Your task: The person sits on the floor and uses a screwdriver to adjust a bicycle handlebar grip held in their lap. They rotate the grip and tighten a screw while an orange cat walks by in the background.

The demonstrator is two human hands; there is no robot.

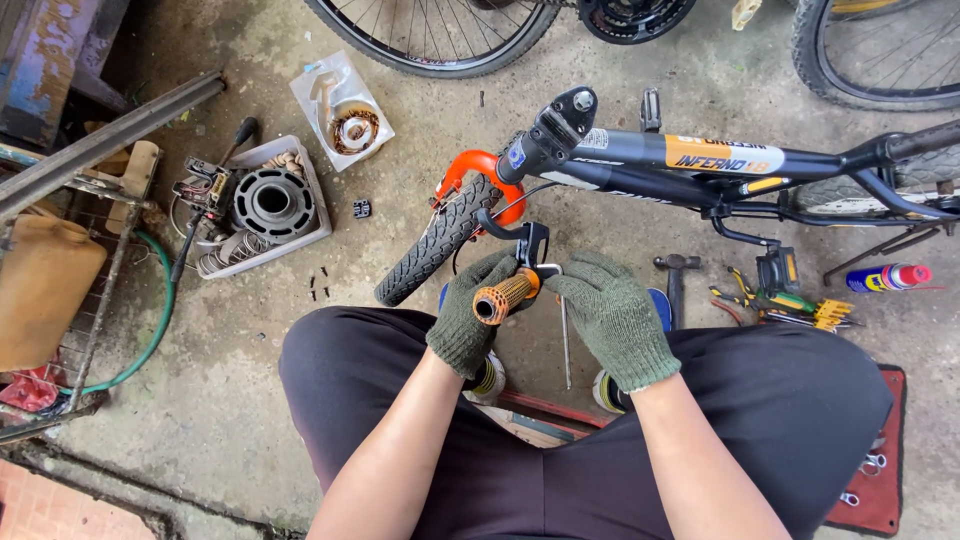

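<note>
Both my hands wear green knit gloves. My left hand (468,315) is closed around an orange handlebar grip (504,296) whose open end points at me. My right hand (612,312) holds the bar just past the grip, by the black brake lever (520,235). The handlebar is off the small black bicycle (700,160), which lies on the concrete ahead with its front tyre (435,245) and orange fork (480,165) turned toward me. The bare stem top (560,125) sticks up. I sit with my legs in dark trousers.
A white tray (310,215) with a black engine cylinder and springs sits at left. A hammer (676,268), pliers (745,290), hex keys (832,312) and a spray can (888,277) lie at right. A red mat (882,480) with wrenches is by my right leg. Other bicycle wheels (440,40) stand behind.
</note>
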